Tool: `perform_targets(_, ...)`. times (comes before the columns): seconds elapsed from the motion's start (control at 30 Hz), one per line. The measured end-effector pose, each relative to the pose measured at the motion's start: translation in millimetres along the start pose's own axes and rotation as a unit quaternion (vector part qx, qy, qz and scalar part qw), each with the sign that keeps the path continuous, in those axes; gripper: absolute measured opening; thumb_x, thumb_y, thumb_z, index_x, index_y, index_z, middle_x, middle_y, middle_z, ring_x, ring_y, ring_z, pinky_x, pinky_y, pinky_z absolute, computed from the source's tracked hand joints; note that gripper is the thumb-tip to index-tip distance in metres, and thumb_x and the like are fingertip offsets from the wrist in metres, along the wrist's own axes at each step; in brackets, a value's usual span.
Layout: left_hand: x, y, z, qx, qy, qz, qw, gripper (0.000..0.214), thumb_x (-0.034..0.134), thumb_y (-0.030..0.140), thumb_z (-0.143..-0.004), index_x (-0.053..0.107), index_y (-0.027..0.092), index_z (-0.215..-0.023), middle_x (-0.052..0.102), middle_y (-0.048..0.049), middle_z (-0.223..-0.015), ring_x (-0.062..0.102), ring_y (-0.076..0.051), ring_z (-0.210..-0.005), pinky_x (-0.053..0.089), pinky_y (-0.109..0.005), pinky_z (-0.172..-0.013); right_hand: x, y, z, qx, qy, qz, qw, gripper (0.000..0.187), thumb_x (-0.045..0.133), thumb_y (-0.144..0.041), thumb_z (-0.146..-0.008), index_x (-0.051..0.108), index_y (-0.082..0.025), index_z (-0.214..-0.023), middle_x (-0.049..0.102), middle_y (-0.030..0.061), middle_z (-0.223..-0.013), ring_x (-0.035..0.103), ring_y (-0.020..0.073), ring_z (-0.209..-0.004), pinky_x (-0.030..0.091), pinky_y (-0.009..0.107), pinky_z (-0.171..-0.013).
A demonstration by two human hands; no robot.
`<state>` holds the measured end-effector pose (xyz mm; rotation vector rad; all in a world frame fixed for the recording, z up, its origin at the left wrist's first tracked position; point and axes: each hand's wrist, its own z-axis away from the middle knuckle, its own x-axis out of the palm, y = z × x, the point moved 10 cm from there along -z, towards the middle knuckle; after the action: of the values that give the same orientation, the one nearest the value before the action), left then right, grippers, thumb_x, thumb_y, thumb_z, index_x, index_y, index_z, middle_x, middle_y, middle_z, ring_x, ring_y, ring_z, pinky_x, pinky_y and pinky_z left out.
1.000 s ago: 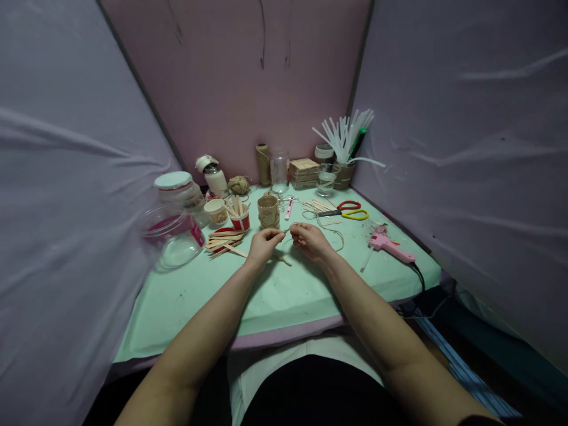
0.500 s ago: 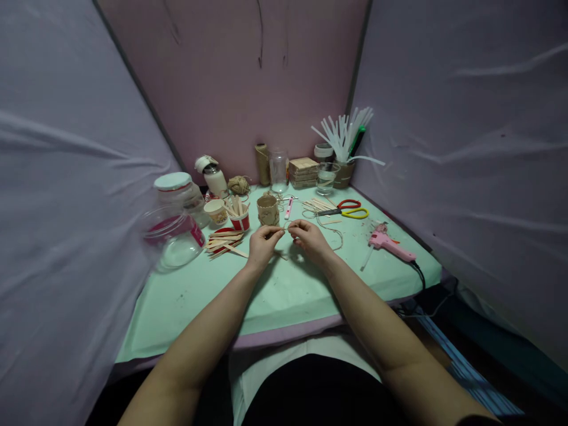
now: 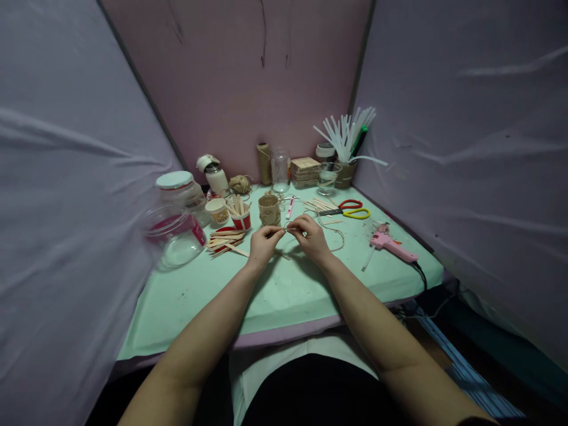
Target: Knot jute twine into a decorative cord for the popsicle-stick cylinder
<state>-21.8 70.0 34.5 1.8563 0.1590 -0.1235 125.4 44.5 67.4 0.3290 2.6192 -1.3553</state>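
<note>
My left hand (image 3: 262, 244) and my right hand (image 3: 311, 236) meet above the middle of the green table (image 3: 284, 290), fingertips pinched together. Between them runs a thin piece of jute twine (image 3: 286, 229), gripped by both hands. A loose length of the same twine (image 3: 338, 234) trails on the table to the right of my right hand. Just behind the hands stands a small twine-wrapped cup (image 3: 268, 210). A wooden stick (image 3: 282, 255) lies on the table under the hands.
Left: a clear plastic jar (image 3: 175, 236), a lidded jar (image 3: 181, 188), wooden sticks (image 3: 224, 239), two small cups. Back: twine ball (image 3: 240, 184), glass jar (image 3: 279, 170), wooden blocks (image 3: 304, 172), glue sticks (image 3: 345, 139). Right: scissors (image 3: 350, 210), pink glue gun (image 3: 393, 247). Cloth walls enclose three sides.
My right hand has moved left and slightly up toward my left hand, closing the gap between the fingertips. The left hand has barely shifted.
</note>
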Motion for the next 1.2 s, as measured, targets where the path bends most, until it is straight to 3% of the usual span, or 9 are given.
perform_targets(0.1,-0.8,-1,-1,0.004,0.001,-0.011,1.000,0.022,0.070,0.034,-0.066,0.072,0.014,-0.075,0.069,-0.0058,-0.074,0.059,-0.016,-0.072,0.044,-0.028,-0.070,-2,7,-1,0.030,0.011,-0.014,0.999,0.011,0.058,-0.032,-0.080,0.062,-0.022,-0.076,0.057,0.0040,-0.083,0.051,0.0166,-0.078,0.040,0.030,-0.069)
perform_targets(0.2,-0.6,0,-1,0.003,0.000,-0.014,1.000,0.021,0.071,0.033,-0.065,0.072,0.014,-0.074,0.069,-0.0059,-0.075,0.060,-0.016,-0.072,0.044,-0.028,-0.070,0,25,1,0.127,0.007,-0.079,0.989,0.017,0.059,-0.037,-0.077,0.058,-0.020,-0.071,0.055,0.0009,-0.073,0.050,0.0139,-0.071,0.039,0.028,-0.064)
perform_targets(0.3,2.0,-1,1,-0.017,-0.007,0.003,1.000,0.022,0.072,0.033,-0.063,0.072,0.014,-0.075,0.069,-0.0057,-0.074,0.059,-0.016,-0.072,0.044,-0.028,-0.070,8,41,8,0.234,-0.003,-0.192,0.953,0.025,0.062,-0.044,-0.073,0.056,-0.019,-0.071,0.054,-0.0012,-0.069,0.048,0.0113,-0.066,0.038,0.024,-0.059)
perform_targets(0.4,10.2,-2,4,-0.047,-0.035,0.036,0.998,0.025,0.074,0.034,-0.060,0.072,0.014,-0.075,0.069,-0.0057,-0.074,0.058,-0.016,-0.072,0.044,-0.028,-0.068,14,46,12,0.280,-0.004,-0.293,0.914,0.033,0.069,-0.048,-0.065,0.055,-0.019,-0.071,0.055,-0.0010,-0.071,0.048,0.0096,-0.065,0.036,0.021,-0.055)
perform_targets(0.53,22.5,-9,7,-0.101,-0.080,0.097,0.987,0.034,0.077,0.039,-0.055,0.072,0.014,-0.077,0.067,-0.0042,-0.069,0.052,-0.011,-0.060,0.038,-0.025,-0.058,17,46,11,0.274,0.004,-0.366,0.889,0.035,0.076,-0.045,-0.059,0.054,-0.018,-0.069,0.053,-0.0024,-0.066,0.041,0.0062,-0.055,0.030,0.020,-0.049)
perform_targets(0.77,35.5,-13,13,-0.152,-0.147,0.149,0.966,0.046,0.078,0.045,-0.051,0.072,0.012,-0.083,0.053,0.0021,-0.057,0.031,-0.003,-0.044,0.018,-0.023,-0.044,12,48,8,0.252,0.037,-0.349,0.902,0.036,0.076,-0.046,-0.057,0.052,-0.020,-0.069,0.048,-0.0042,-0.060,0.035,0.0064,-0.050,0.025,0.022,-0.046)
perform_targets(1.2,29.9,-22,12,-0.170,-0.105,0.145,0.969,0.044,0.077,0.047,-0.054,0.072,0.013,-0.080,0.042,0.0042,-0.050,0.028,-0.004,-0.045,0.016,-0.022,-0.043,5,43,5,0.192,0.043,-0.242,0.950,0.027,0.067,-0.045,-0.068,0.055,-0.021,-0.072,0.049,-0.0044,-0.060,0.037,0.0082,-0.051,0.029,0.024,-0.050)
